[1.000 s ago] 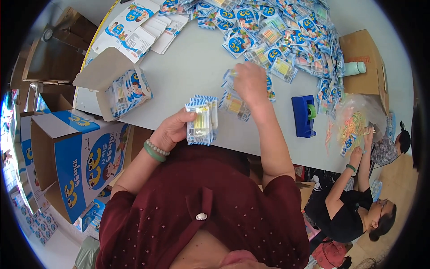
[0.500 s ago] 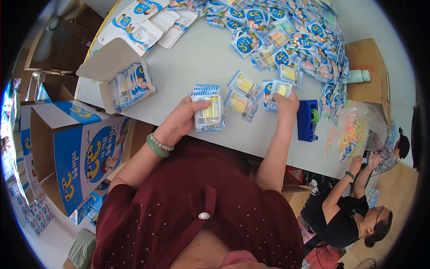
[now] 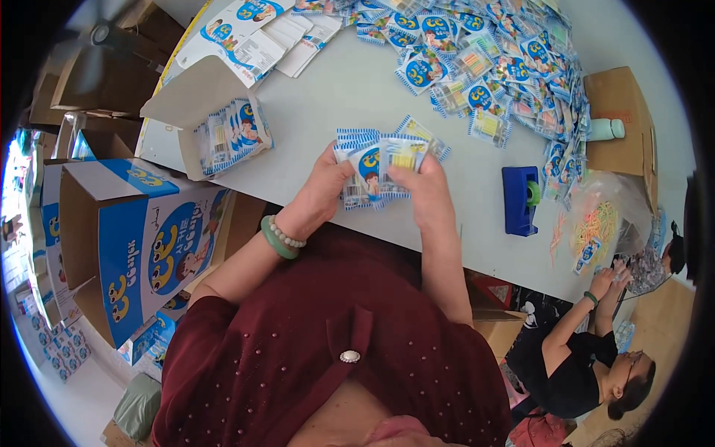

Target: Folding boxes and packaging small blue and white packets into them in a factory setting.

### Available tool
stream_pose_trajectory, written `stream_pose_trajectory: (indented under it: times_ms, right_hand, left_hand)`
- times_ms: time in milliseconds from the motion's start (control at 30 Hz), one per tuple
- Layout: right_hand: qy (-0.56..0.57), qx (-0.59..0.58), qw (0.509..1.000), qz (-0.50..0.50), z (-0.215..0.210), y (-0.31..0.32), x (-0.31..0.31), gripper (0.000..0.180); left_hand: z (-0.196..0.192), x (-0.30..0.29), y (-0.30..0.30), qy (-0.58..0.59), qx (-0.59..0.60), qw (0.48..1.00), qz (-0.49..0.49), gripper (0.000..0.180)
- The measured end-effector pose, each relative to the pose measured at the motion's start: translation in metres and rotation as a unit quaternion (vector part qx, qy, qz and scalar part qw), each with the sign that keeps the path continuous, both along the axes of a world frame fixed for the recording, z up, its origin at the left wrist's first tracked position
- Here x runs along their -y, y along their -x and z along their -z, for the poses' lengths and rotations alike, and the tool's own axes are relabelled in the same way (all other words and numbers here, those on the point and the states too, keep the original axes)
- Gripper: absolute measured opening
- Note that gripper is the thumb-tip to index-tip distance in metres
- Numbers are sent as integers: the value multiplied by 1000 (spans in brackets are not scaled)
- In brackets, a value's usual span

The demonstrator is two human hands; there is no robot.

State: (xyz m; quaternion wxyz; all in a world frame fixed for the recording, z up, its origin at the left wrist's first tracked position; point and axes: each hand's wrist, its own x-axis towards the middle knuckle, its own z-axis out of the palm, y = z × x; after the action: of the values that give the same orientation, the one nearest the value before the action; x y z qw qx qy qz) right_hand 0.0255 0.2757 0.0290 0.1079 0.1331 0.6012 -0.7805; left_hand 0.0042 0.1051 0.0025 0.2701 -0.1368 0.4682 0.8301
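My left hand (image 3: 322, 182) is closed round a stack of small blue-and-white candy packets (image 3: 366, 165), thumb over the front. Right beside it, my right hand (image 3: 426, 186) pinches a packet with a clear window and yellow sticks (image 3: 403, 153). The two hands' packets overlap just above the table's near edge. Behind them, a loose packet (image 3: 423, 134) lies partly hidden on the table. An open white carton (image 3: 165, 153) at the left holds a row of packets standing on edge (image 3: 231, 132).
A large heap of packets (image 3: 514, 67) covers the far right. A blue tape dispenser (image 3: 516, 200) and a bag of coloured sticks (image 3: 629, 212) stand right. Flattened cartons (image 3: 261, 45) lie far left; a big blue-and-white box (image 3: 149, 246) stands left. Another person (image 3: 570, 354) works at right.
My right hand has moved left with its packets, bringing them up against the stack in my left hand. One of the two loose packets between my hands no longer shows.
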Motion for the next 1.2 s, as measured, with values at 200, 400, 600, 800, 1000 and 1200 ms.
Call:
stream_pose_trajectory:
  times_ms: [200, 400, 600, 800, 1000, 1200]
  right_hand:
    - [-119, -17, 992, 49, 14, 0, 20, 37]
    - [-415, -162, 895, 17, 24, -6, 65, 39]
    - [-636, -186, 747, 54, 26, 29, -6, 36]
    - [-702, -105, 704, -9, 37, 54, -56, 16]
    - [-430, -114, 895, -37, 42, 13, -62, 18]
    - [-601, 29, 795, -80, 16, 1, -27, 17]
  left_hand:
    - [-5, 9, 0, -76, 24, 997, -20, 37]
    - [-2, 11, -1, -43, 2, 999, -31, 38]
    - [12, 34, 11, -109, 84, 989, -45, 33]
    - [14, 32, 8, -108, 73, 991, -5, 44]
    - [7, 26, 9, -58, 74, 996, -5, 33]
    - [3, 18, 10, 6, 43, 999, 7, 40]
